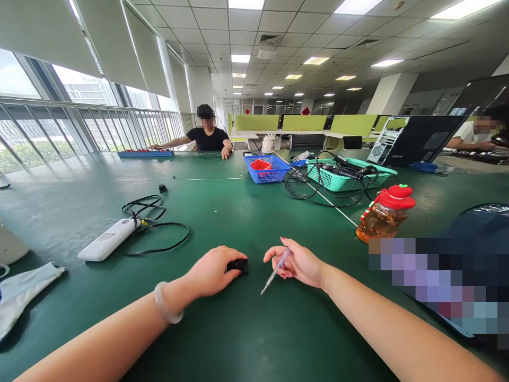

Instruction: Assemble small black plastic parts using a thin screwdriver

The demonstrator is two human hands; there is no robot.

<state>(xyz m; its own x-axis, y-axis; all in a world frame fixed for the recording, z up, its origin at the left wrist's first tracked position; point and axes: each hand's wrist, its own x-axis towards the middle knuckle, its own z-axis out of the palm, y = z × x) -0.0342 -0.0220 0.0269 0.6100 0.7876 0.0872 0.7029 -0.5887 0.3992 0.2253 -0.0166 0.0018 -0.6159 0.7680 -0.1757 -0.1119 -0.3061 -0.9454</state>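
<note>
While the left hand (214, 270) curls round a small black object (239, 266) on the counter (254, 339), seemingly steadying it, the half-closed right hand (302, 265) beside it pinches a slim screwdriver (278, 268) pen-like, tip angled near-left, presumably for fine control.

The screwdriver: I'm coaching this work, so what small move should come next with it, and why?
Probably bring the screwdriver tip to the small black object: the left hand already grips that object, while the right hand holds the screwdriver with its tip pointing down, still apart from it.
</note>
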